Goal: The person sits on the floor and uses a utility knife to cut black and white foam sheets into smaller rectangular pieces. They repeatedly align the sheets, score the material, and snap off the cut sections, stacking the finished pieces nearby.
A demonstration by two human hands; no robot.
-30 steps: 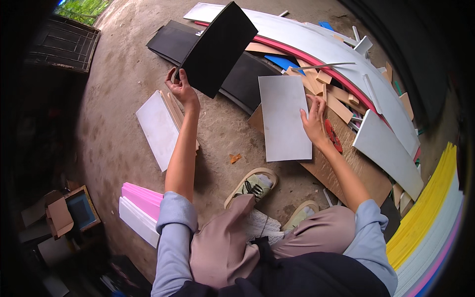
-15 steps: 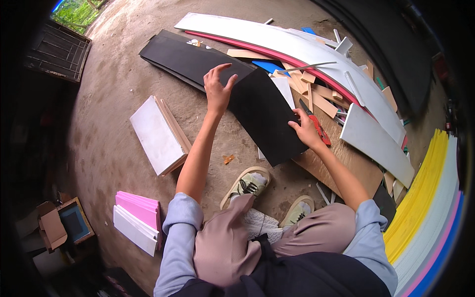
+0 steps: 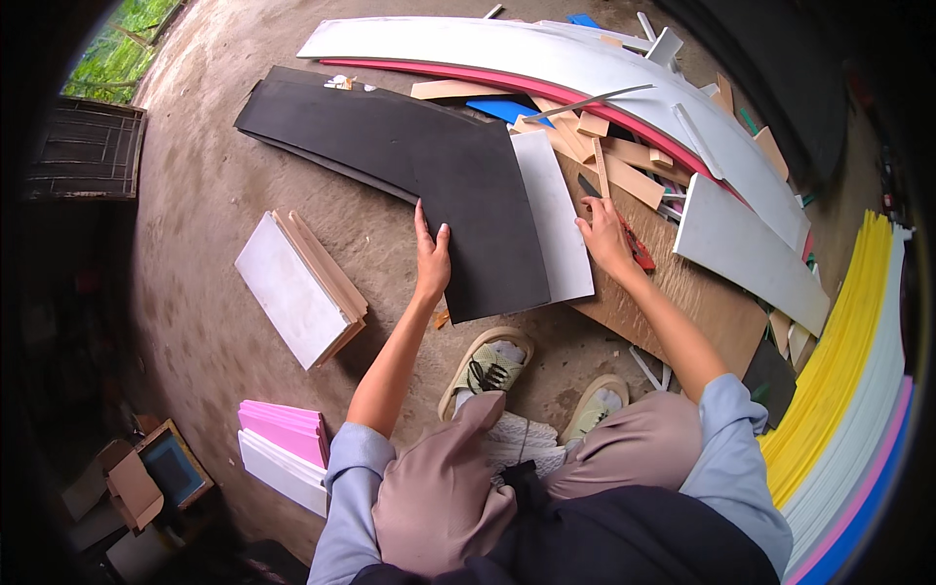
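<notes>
A black sheet (image 3: 483, 234) lies in front of me, overlapping a white sheet (image 3: 558, 210) whose right strip shows. My left hand (image 3: 432, 261) is at the black sheet's left edge, thumb over its surface and index finger stretched along the edge; its other fingers are partly hidden. At the white sheet's right edge rests my right hand (image 3: 608, 242), fingers apart and slightly bent, holding nothing visible. Partly behind that hand, a red utility knife (image 3: 640, 253) with a dark tip lies on a brown wooden board (image 3: 707, 297).
Beyond are long black sheets (image 3: 336, 122), a long white panel (image 3: 458, 41) and wooden offcuts (image 3: 629, 180). A white-topped stack (image 3: 288, 283) and pink sheets (image 3: 283, 424) lie to the left. Yellow strips (image 3: 829, 341) stand at the right.
My left hand has come down from above the black sheet to its left edge. The black sheet has shifted left, uncovering more white sheet. My right hand is now at the white sheet's edge.
</notes>
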